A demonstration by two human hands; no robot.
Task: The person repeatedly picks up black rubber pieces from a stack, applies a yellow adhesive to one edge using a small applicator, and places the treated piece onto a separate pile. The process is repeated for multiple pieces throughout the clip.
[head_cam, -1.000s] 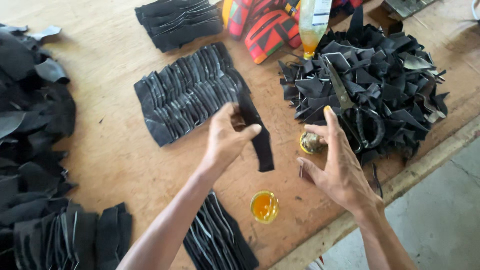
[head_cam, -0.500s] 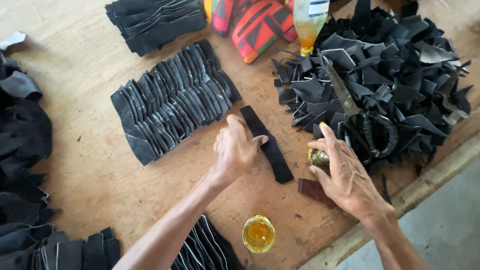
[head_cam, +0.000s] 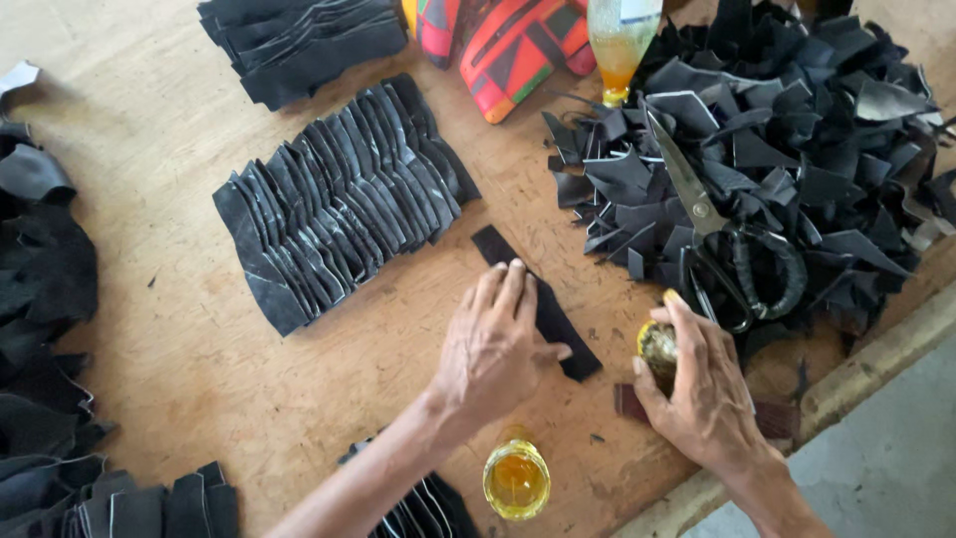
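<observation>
While we look down over the wooden table, the thing nearest us is a small cup of amber liquid, which we take as our landmark. Just beyond it and slightly to its left, our left hand lies flat, fingers together, pressing down on 1 black strip. That strip sits on the bare wood directly beyond the cup, its long axis running diagonally from far-left to near-right; its far end shows past our fingertips and its near end pokes out beside our thumb, pointing toward our other hand. To the right of the cup, our right hand is closed around a small brownish dauber, held just beside the strip's near-right end but apart from it, so the strip lies to the left of that hand and the left hand is the one already on it. A dark reddish scrap lies under the right wrist.

Farther from the cup, to its far-left, a fanned row of black strips overlaps in 1 band. To the far-right, scissors rest on a heap of black offcuts. Farthest off stand a bottle, a patterned cloth bundle and another stack of strips.
</observation>
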